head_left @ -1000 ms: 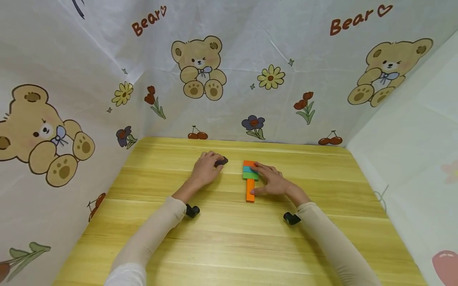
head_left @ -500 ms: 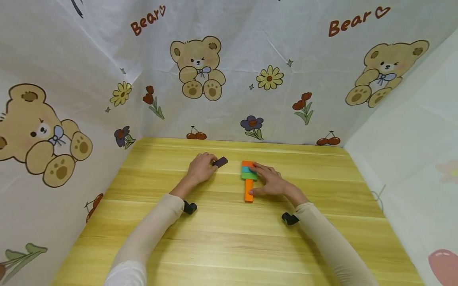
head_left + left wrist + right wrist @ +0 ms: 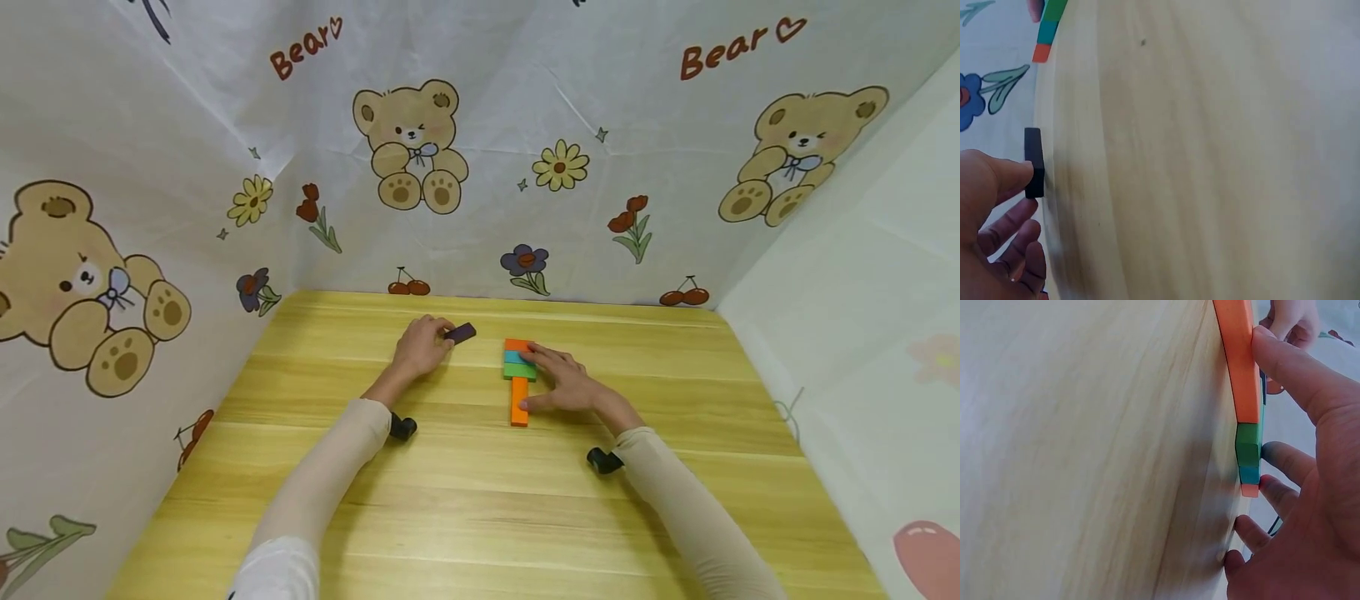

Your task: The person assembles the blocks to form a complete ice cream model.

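Note:
My left hand [image 3: 422, 346] pinches a dark purple rectangular block [image 3: 461, 333] between thumb and fingers; the left wrist view shows the same block [image 3: 1034, 147] gripped near one end. To its right, an orange block [image 3: 514, 343], a blue block [image 3: 512, 357] and a green block [image 3: 519, 372] lie crosswise, side by side. Below them a second orange block [image 3: 519, 404] points toward me, its end against the green one. My right hand [image 3: 570, 383] spreads over this group from the right, its thumb touching the lower orange block and its fingertips on the upper blocks.
The blocks lie on a yellow wood-grain table [image 3: 465, 517]. A white cloth [image 3: 487, 108] printed with bears and flowers rises behind and beside it. Black wrist devices [image 3: 604, 461] stick out from both sleeves.
The purple block shows more from under my left hand, turned and then moved slightly toward the back of the table. My right hand keeps its place on the other blocks.

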The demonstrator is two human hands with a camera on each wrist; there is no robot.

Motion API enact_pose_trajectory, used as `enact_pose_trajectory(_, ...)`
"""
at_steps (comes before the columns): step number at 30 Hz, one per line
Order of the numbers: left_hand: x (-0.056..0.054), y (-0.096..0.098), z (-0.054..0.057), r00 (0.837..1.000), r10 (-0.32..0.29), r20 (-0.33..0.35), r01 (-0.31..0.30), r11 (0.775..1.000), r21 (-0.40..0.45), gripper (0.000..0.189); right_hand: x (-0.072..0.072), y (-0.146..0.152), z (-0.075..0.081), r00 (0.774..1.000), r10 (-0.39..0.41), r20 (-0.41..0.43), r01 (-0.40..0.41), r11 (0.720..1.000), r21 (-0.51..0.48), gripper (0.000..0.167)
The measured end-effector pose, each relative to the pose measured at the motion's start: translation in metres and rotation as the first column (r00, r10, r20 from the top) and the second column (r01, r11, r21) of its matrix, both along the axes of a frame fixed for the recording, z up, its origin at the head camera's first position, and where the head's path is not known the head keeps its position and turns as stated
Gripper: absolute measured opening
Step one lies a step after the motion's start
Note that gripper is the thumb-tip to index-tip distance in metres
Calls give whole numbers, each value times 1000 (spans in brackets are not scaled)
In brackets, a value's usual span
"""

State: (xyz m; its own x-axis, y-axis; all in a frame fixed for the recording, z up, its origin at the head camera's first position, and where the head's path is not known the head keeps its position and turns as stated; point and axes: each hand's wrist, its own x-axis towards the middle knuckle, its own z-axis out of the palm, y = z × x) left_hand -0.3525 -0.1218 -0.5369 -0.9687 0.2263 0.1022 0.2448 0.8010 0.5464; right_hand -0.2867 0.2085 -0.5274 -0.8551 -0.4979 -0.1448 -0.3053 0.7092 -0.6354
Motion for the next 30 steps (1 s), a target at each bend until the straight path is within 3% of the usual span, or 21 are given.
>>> enact_pose_trajectory(6,-11,1,-7,1000,4,13,-5,994,109,34,1,0,-2,1000,1,4,-1,1000,-25,100)
enact_pose_trajectory(14,-21,7,-13,997,75,15,-76,978,196,33,2,1,-4,1000,4,0,-4,1000,-28,99)
enact_pose_trajectory(20,-25,8,-13,996,90,26,-93,974,205,34,2,1,-2,1000,-3,10,3,1000,-30,99)
enact_pose_trajectory(30,-29,11,-12,998,61,26,-65,979,194,35,4,0,1,1000,-7,3,7,1000,-28,99)
